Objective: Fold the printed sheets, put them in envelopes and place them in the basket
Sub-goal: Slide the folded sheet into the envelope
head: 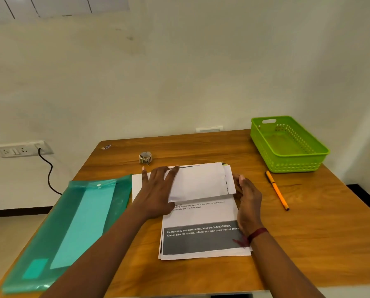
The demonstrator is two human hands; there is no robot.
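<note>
A white envelope [199,181] with a folded sheet sticking out of its right end lies across the top of a stack of printed sheets [201,237] at the table's middle. My left hand [158,188] lies flat with fingers spread on the envelope's left end. My right hand [247,196] is at the envelope's right end, its fingers against the protruding folded paper. A green plastic basket [287,145] stands at the far right corner, with nothing in it.
A teal transparent document folder [72,224] lies at the left edge of the wooden table [308,233]. An orange pen [277,190] lies right of the sheets. A small tape roll [145,158] sits behind them. A wall socket with a black cable [22,149] is at left.
</note>
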